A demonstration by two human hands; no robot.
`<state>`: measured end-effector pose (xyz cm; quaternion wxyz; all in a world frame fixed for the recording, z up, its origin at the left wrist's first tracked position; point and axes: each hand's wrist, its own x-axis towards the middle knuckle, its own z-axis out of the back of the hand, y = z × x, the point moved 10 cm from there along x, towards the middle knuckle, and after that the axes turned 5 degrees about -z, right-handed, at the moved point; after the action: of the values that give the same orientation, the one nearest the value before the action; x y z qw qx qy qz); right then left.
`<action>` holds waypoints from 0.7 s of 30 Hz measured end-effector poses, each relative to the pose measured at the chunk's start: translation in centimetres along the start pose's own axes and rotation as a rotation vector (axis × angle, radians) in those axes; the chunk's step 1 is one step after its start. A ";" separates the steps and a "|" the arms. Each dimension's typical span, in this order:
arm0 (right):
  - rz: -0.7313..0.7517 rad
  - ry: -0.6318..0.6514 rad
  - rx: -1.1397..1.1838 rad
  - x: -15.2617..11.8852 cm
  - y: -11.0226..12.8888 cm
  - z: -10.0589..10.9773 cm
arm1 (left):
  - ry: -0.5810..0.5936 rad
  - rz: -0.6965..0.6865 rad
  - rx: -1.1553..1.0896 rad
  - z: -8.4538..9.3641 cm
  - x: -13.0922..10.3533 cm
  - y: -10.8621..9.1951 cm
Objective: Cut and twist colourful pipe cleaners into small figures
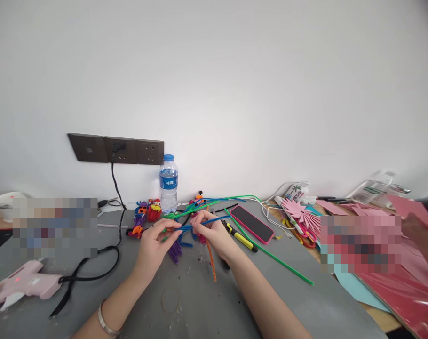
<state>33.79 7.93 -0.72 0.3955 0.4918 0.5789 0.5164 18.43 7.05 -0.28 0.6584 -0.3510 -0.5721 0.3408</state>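
Note:
Blue pipe cleaners are pinched between the fingertips of both hands, near the middle of the table. My left hand grips their left end, thumb against fingers. Close beside it, my right hand pinches the other side, and a blue length sticks out to the right past its fingers. Behind and below the hands lie green, purple and orange pipe cleaners. Small fuzzy figures, one purple and orange and one red and yellow, stand to the left.
A water bottle stands by the wall. Right of the hands lie a yellow cutter, a phone and a long green pipe cleaner. A corded pink glue gun lies left. Pink papers and another person's hand are far right.

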 end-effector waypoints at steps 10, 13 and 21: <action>-0.028 0.079 -0.095 -0.6 0.7 -0.5 | 0.026 -0.060 -0.025 -0.3 0.1 -1.0; 0.003 0.103 -0.160 -0.7 1.2 -0.7 | 0.050 -0.058 -0.054 -0.5 0.1 -1.1; 0.071 0.211 -0.219 -0.9 2.1 -1.1 | 0.092 -0.040 -0.124 -1.1 0.0 -1.0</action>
<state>33.22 6.75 1.53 0.3654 0.4089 0.5397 0.6388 19.52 6.43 0.48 0.6677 -0.3949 -0.5680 0.2748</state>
